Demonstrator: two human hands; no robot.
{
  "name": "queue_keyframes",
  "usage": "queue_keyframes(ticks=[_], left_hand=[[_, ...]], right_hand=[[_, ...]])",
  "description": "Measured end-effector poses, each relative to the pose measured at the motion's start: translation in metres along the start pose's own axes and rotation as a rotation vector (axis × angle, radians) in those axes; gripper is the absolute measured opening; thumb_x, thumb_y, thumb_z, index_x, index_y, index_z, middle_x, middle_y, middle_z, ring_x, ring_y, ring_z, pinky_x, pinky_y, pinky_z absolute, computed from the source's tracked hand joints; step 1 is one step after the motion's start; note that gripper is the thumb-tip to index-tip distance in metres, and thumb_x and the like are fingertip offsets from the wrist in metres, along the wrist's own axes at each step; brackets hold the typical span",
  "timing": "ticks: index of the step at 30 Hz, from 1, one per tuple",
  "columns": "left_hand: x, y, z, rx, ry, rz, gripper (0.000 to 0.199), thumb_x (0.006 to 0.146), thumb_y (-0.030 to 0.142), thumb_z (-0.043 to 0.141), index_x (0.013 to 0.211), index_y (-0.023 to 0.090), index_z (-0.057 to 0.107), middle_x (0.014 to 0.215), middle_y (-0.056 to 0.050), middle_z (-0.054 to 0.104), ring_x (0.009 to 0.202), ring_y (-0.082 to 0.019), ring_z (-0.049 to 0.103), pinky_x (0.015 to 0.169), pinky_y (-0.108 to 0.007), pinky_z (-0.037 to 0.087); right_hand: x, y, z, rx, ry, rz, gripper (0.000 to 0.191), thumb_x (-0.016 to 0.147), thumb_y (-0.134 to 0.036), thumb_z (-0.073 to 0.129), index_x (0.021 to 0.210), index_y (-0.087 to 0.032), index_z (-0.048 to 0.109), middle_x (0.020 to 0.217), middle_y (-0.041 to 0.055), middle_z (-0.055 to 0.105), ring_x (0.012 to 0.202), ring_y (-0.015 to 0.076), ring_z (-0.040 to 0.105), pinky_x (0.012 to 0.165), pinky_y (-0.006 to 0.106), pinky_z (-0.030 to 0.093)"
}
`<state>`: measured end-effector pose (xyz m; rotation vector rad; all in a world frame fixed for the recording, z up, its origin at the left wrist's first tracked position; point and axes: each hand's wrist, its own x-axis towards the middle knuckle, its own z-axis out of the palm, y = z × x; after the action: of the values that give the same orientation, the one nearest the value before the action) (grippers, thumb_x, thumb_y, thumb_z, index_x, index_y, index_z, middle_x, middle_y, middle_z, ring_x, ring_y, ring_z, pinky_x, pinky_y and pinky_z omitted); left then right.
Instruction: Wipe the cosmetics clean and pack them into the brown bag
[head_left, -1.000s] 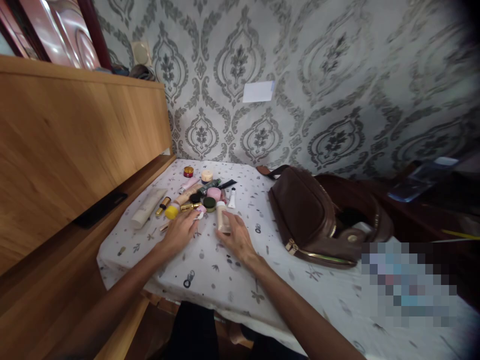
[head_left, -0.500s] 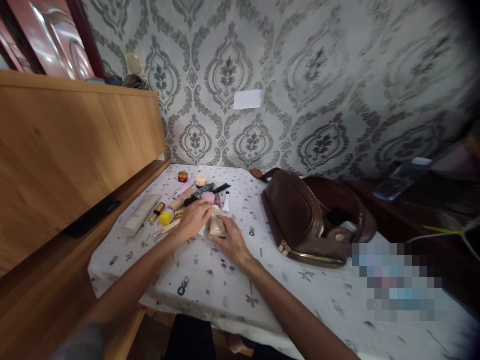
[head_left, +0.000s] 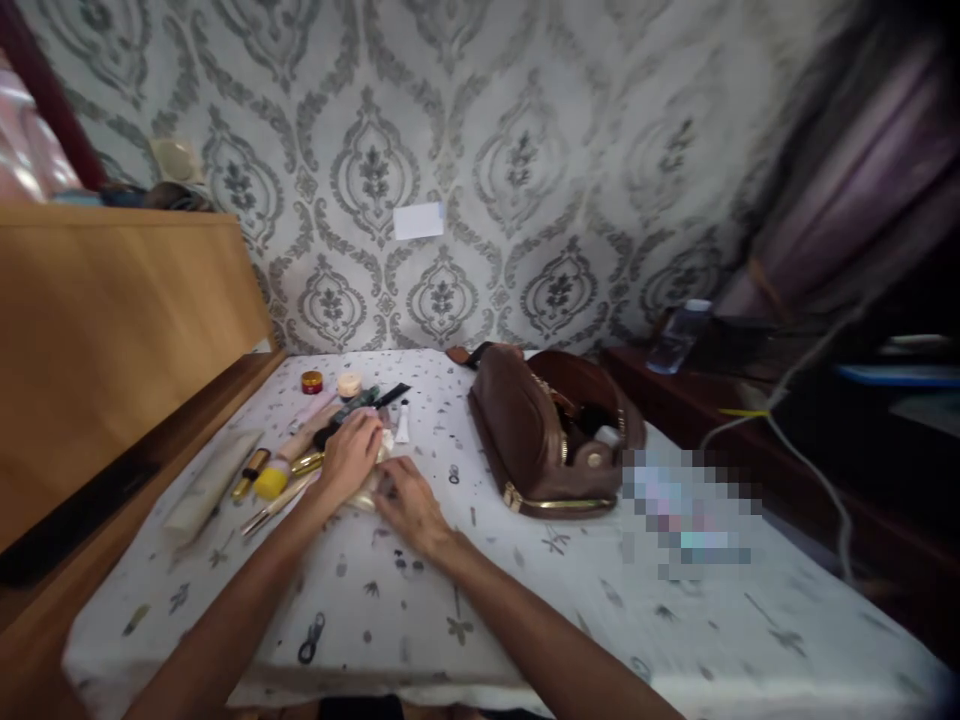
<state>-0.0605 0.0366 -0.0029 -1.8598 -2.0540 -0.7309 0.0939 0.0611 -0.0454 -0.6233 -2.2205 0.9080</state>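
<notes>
Over a patterned cloth, my left hand [head_left: 352, 455] lies palm down with curled fingers on a pale, crumpled-looking packet [head_left: 363, 495]. My right hand [head_left: 412, 505] has its bent fingers at the packet's right side; blur and the hands hide much of it. Close to my left hand lie a gold tube [head_left: 307, 464], a yellow-capped tube [head_left: 271, 479], a black-and-gold lipstick [head_left: 251, 473] and a slim stick [head_left: 279, 504]. Farther left is a large cream tube [head_left: 214, 487]. Beyond my fingers are a small white tube [head_left: 403, 422], a red jar [head_left: 312, 382] and a cream jar [head_left: 349, 386].
A brown leather handbag [head_left: 510, 430] stands unzipped right of my hands, with things inside. A blurred-out patch [head_left: 694, 515] covers something beside it. The wooden panel [head_left: 127, 330] borders the left. A clear bottle [head_left: 679, 335] and a cable [head_left: 814, 470] are at the right.
The view has turned right, so everything appears farther left. Both hands stay at the packet; its beige front, seen before between my right fingers, is now less visible.
</notes>
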Motion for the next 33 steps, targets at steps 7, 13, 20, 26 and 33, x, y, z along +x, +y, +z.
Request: queue_keyframes(ticks=[7, 13, 20, 26, 33], left_hand=[[-0.018, -0.006, 0.023, 0.098, 0.069, 0.164, 0.034, 0.101, 0.033, 0.033, 0.101, 0.02, 0.065, 0.098, -0.01, 0.065, 0.096, -0.025, 0.061, 0.082, -0.035, 0.05], [-0.018, -0.009, 0.023, 0.079, 0.097, 0.201, 0.032, 0.098, 0.034, 0.035, 0.101, 0.021, 0.064, 0.099, -0.01, 0.066, 0.096, -0.028, 0.062, 0.077, -0.037, 0.05], [-0.015, 0.002, 0.018, 0.166, 0.061, 0.177, 0.037, 0.1, 0.034, 0.031, 0.101, 0.018, 0.065, 0.097, -0.011, 0.065, 0.095, -0.028, 0.062, 0.082, -0.038, 0.049], [-0.006, 0.041, 0.002, 0.083, 0.009, 0.138, 0.035, 0.098, 0.036, 0.035, 0.095, 0.021, 0.067, 0.096, -0.01, 0.065, 0.095, -0.027, 0.062, 0.075, -0.035, 0.048], [0.044, 0.112, 0.038, -0.904, -0.258, -0.298, 0.029, 0.077, 0.046, 0.063, 0.089, 0.019, 0.069, 0.079, -0.002, 0.069, 0.075, -0.02, 0.061, 0.066, -0.027, 0.045]], right_hand=[[-0.004, -0.006, -0.001, -0.04, 0.054, -0.03, 0.021, 0.081, -0.011, 0.061, 0.1, -0.019, 0.064, 0.108, 0.0082, 0.062, 0.108, 0.0221, 0.059, 0.099, 0.036, 0.05], [-0.012, -0.037, -0.065, -0.15, 0.369, -0.198, 0.027, 0.09, -0.016, 0.054, 0.114, -0.022, 0.064, 0.131, 0.0124, 0.057, 0.123, 0.0252, 0.053, 0.103, 0.043, 0.048], [-0.065, -0.023, -0.186, -0.333, 0.934, -0.163, 0.026, 0.095, -0.023, 0.049, 0.118, -0.024, 0.062, 0.132, 0.0123, 0.054, 0.128, 0.0265, 0.051, 0.109, 0.05, 0.041], [-0.073, 0.044, -0.236, -0.147, 0.979, 0.175, 0.056, 0.085, -0.054, 0.061, 0.129, -0.019, 0.055, 0.133, 0.0161, 0.056, 0.126, 0.0305, 0.052, 0.106, 0.052, 0.043], [-0.031, 0.086, -0.261, 0.644, 0.615, 0.382, 0.069, 0.091, -0.072, 0.031, 0.107, -0.018, 0.069, 0.1, 0.0129, 0.075, 0.1, 0.0309, 0.069, 0.087, 0.047, 0.056]])
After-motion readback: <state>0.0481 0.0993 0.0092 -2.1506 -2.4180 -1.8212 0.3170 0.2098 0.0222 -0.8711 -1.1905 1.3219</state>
